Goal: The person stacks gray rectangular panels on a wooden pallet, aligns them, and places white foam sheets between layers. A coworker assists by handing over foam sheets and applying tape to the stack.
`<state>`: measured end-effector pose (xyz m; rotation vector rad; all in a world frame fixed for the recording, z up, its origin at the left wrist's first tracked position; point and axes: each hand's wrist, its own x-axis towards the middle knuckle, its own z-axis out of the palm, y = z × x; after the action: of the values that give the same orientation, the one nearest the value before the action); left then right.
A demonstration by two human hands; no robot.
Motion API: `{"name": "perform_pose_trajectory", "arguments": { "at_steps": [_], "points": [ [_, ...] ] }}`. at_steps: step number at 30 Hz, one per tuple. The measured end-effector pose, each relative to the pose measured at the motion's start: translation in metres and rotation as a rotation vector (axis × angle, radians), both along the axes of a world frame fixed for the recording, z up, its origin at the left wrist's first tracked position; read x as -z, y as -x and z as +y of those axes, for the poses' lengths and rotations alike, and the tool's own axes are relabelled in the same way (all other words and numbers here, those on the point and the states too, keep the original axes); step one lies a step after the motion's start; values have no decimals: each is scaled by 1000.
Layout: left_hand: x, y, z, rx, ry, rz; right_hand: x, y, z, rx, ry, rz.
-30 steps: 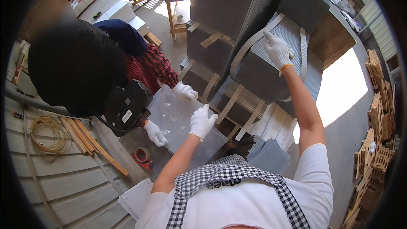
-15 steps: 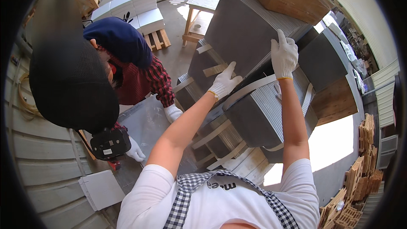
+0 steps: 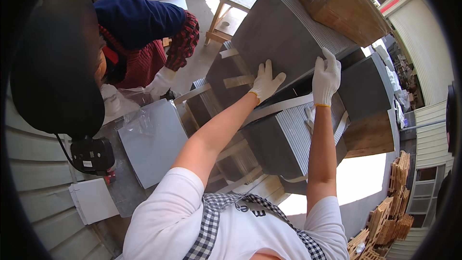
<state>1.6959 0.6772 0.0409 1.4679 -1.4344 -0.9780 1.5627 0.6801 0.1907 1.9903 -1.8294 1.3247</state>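
Observation:
A tall stack of dark grey flat panels (image 3: 279, 33) leans in front of me, its thin edges showing along the right side. My left hand (image 3: 267, 83), in a white knitted glove, rests on the broad face of the front panel with its fingers spread. At the stack's lower right corner my right hand (image 3: 326, 78), gloved alike, has its fingers bent around the front panel's edge; the fingertips are partly hidden. Below lies another strapped stack of grey panels (image 3: 274, 144), bound with pale bands.
To my left a co-worker (image 3: 139, 24) in a dark cap and white gloves handles clear plastic film (image 3: 137, 98) by a grey sheet (image 3: 154, 139) on a table. A brown carton (image 3: 339, 2) stands behind the stack. Wooden pallets (image 3: 390, 212) are piled at the right.
My left hand has slid right over the panel face, and my right fingers have bent in at its edge. The co-worker's hands have moved away from me, with film bunched by them.

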Motion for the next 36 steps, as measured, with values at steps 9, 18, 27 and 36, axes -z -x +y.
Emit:
{"name": "perform_pose_trajectory", "arguments": {
  "at_steps": [9, 18, 27, 36],
  "points": [
    [-19, -5, 1, -93, -66, 168, 1, -17, 16, -72, 145, 36],
    [47, -57, -102, -283, 213, 264, 3, -42, 29, -212, -60, -239],
    [60, -79, -159, -588, 155, 460, 15, -16, 9, -137, -89, -151],
    [-65, -56, -171, -522, 729, 93, 7, -13, 5, -138, -132, -191]
  ]
}}
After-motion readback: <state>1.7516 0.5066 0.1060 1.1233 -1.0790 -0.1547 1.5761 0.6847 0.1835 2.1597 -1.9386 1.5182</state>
